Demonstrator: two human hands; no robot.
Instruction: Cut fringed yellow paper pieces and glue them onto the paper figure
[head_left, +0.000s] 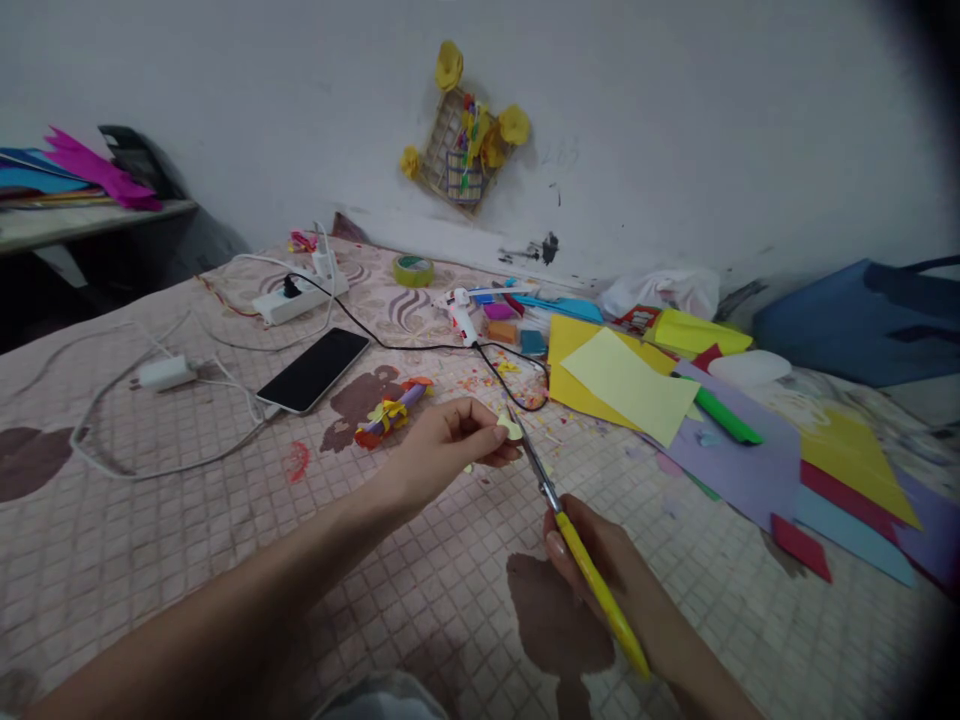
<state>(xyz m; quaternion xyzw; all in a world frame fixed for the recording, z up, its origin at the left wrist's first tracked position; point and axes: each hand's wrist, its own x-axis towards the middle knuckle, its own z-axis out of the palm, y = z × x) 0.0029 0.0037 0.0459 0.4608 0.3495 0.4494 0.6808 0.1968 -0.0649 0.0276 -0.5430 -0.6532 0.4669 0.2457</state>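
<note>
Between the thumb and fingers of my left hand point(457, 445) is a small pale yellow paper piece point(511, 428). My right hand point(600, 550) is closed on a pair of scissors point(592, 575) with yellow handles and metal blades. The blade tips reach up to the edge of the paper piece; whether they cut into it is too small to tell. Left of my left hand lies a purple paper roll point(394, 412) with yellow and orange paper parts. Small paper scraps point(517, 378) are strewn beyond my hands.
A white glue gun point(463, 318) with a black cord lies behind my hands. To the left are a phone point(315, 370), a white power strip point(300, 292) and cables. Coloured paper sheets point(739, 450) and a green marker point(727, 417) lie right. Green tape point(412, 270) sits at the back.
</note>
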